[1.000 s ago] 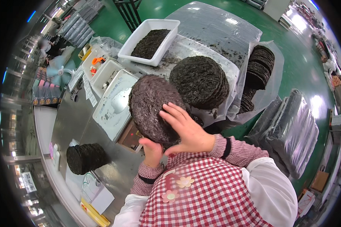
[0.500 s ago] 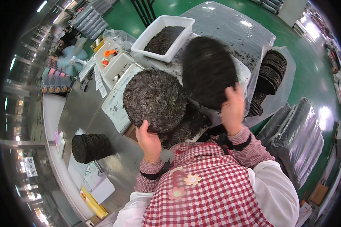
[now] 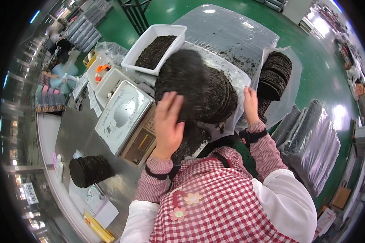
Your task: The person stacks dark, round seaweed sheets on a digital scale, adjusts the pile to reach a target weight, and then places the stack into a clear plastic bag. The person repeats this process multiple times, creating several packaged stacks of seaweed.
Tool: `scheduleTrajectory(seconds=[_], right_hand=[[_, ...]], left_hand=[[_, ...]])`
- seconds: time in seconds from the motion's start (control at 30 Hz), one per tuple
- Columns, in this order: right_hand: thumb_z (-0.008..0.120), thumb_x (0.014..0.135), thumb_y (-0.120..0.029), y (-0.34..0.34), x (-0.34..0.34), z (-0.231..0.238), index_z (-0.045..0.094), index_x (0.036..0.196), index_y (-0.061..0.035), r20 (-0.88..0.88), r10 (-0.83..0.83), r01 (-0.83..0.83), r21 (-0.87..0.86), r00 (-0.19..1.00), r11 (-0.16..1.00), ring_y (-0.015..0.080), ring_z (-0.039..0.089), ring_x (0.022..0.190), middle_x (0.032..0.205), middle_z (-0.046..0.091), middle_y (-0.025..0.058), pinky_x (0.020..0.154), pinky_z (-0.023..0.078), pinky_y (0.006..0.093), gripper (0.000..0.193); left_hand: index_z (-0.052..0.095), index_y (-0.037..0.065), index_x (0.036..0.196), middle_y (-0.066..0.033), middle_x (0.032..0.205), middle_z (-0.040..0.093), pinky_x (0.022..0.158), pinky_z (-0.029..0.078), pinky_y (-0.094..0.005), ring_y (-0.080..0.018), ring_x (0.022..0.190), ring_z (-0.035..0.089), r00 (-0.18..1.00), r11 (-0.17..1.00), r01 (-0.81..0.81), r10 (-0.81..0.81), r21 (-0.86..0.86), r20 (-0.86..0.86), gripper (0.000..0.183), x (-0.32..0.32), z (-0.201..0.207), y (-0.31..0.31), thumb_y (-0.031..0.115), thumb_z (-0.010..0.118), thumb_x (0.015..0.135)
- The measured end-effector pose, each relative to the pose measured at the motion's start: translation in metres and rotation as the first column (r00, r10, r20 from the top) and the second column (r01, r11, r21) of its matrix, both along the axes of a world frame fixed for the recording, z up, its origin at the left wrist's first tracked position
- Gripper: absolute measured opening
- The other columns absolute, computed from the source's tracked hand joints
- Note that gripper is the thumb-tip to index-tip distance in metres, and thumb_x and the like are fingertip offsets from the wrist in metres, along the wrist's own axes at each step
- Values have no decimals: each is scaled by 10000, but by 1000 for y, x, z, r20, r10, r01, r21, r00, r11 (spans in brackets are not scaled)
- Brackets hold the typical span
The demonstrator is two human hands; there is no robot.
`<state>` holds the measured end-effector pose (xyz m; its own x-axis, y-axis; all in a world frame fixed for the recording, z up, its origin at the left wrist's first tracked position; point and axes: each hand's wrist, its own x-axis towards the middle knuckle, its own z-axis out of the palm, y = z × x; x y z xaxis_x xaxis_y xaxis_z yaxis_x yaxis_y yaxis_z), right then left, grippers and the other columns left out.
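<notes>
A blurred, dark round disc of dried seaweed (image 3: 178, 77) tilts over the left part of a stack of similar discs (image 3: 225, 95). My left hand (image 3: 168, 125) is at its near left edge, its fingers against the disc; their grip is partly hidden. To the right of the stack, my right hand (image 3: 251, 105) holds nothing, its fingers stretched up beside the pale plastic sheet. Loose dark seaweed (image 3: 188, 141) lies below the stack, close to my apron. Left of my left hand stands a weighing scale with a bare, crumb-marked plate (image 3: 123, 111).
A white tub (image 3: 129, 60) of loose seaweed stands beyond the scale. More discs (image 3: 275, 75) lie in a clear bag at right. Another disc stack (image 3: 89, 171) rests on the metal table at left. Wrapped bundles (image 3: 312, 141) stand at lower right.
My left hand has taken the disc off the scale and carried it right, over the stack. My right hand has let go of its disc and moved slightly right. The view has shifted.
</notes>
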<state>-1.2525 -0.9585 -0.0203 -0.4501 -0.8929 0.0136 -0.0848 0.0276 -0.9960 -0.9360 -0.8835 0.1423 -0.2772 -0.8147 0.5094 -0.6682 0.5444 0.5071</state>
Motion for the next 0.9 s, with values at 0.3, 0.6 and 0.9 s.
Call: scheduleTrajectory(seconds=[0.3,0.6,0.9], right_hand=[[415,998,-605,-25,2,-61,496,1361,38,519,56,-285,374,853,883,281,549,1211,1302,589,191,1038,398,375,743],[465,1001,-558,4,26,44,520,1406,-66,917,100,-447,91,386,890,211,568,1223,1364,592,86,1052,447,380,639],[503,1041,-320,-82,-31,86,619,1127,-11,480,455,-369,-267,750,890,160,565,1117,1210,621,84,1012,411,296,341]], left_hand=[[270,-25,1515,-245,1420,384,1122,269,-459,-399,1307,362,997,947,-22,-3,322,78,657,-14,-68,-24,312,507,1004],[362,4,1498,-171,1346,436,1131,258,-350,-287,1283,400,992,899,-34,82,437,-93,497,25,-120,-44,219,363,1050],[424,-11,1453,-83,1471,481,1137,324,-336,-206,1328,464,574,751,348,303,562,-761,537,-3,-65,-171,361,328,1077]])
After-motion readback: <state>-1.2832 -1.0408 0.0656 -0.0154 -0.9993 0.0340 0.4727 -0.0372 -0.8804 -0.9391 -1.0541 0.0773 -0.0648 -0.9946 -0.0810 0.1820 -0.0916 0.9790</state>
